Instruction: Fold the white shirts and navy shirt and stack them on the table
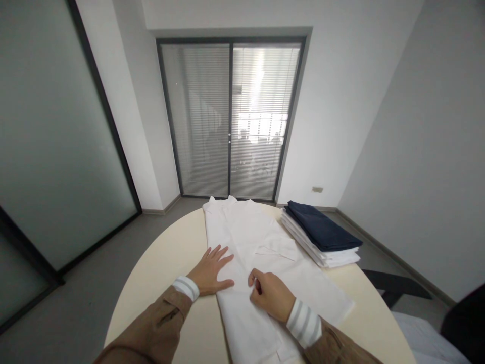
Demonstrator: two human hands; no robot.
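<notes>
A white garment (242, 227) lies spread lengthwise on the round table, partly folded, with a thin reddish line along what looks like a pocket. My left hand (212, 270) rests flat across its left edge, fingers spread, holding nothing. Just to the right, my right hand (271, 293) is on the middle of the garment with its fingers curled closed. Whether cloth is pinched in those fingers is hidden.
The cream round table (162, 263) carries a stack of folded white cloth (326, 260) at its right, topped by a folded navy cloth (322, 227). Pale fabric (424, 336) and a black object (466, 323) are at lower right. Glass doors with blinds (231, 121) stand beyond.
</notes>
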